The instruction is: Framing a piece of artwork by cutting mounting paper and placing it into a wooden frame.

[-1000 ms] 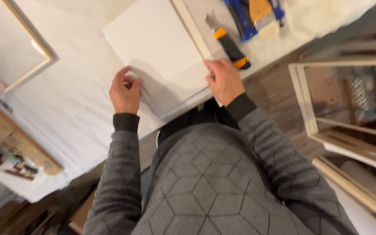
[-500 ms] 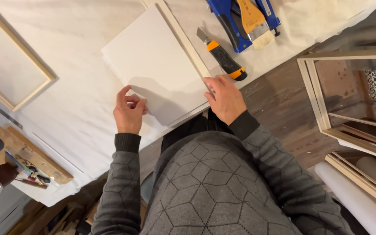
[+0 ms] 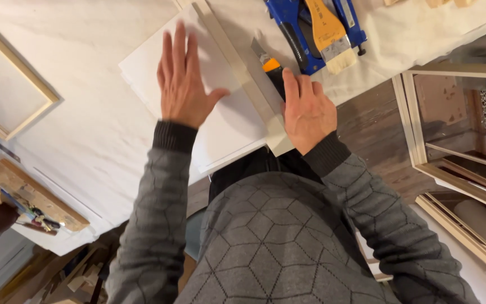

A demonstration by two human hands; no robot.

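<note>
Left hand (image 3: 184,84) flat on white board (image 3: 229,121), fingers (image 3: 178,48) spread, gripping nothing. Right hand (image 3: 306,110) pressed down on ruler (image 3: 237,62) along board's edge, fingers released, fingertips over knife (image 3: 268,65). Board lying at near edge of desk (image 3: 85,135). Beyond knife: blue tool (image 3: 288,22), brush (image 3: 330,36).
</note>
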